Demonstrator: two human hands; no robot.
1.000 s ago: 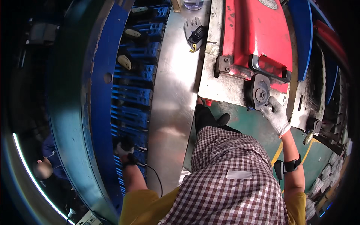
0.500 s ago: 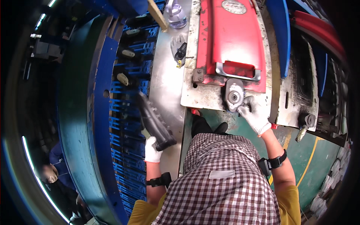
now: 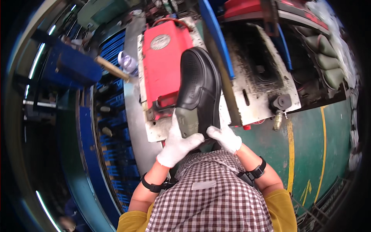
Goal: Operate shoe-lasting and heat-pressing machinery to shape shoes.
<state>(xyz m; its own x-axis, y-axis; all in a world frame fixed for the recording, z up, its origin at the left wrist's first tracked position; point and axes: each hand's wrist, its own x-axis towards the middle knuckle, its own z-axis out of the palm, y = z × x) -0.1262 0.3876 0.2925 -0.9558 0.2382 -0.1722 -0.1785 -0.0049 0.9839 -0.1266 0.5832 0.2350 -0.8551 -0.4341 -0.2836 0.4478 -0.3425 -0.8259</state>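
Note:
A black slip-on shoe (image 3: 198,79) is held up in front of me, toe pointing away, with an olive-green shoe last (image 3: 187,121) showing at its opening. My left hand (image 3: 178,144), in a white knit glove, grips the heel end from the left. From the right, my right hand (image 3: 227,137), gloved the same way, closes on the heel end beside the sole. Both thumbs lie toward me; the fingers under the shoe are partly hidden. Behind the shoe, and partly covered by it, stands a red machine cover (image 3: 164,65) on a worn pale metal plate (image 3: 156,133).
Left of the red cover runs a metal ledge (image 3: 133,116) with a clear bottle (image 3: 127,63) on it, beside blue racks (image 3: 110,149). A second machine plate (image 3: 251,110) with a black knob (image 3: 281,102) stands right. Several green lasts (image 3: 328,62) sit at far right.
My right hand has left the knob by the red cover and taken hold of the shoe. My left hand has brought the shoe from the racks to the middle. The view has swung right.

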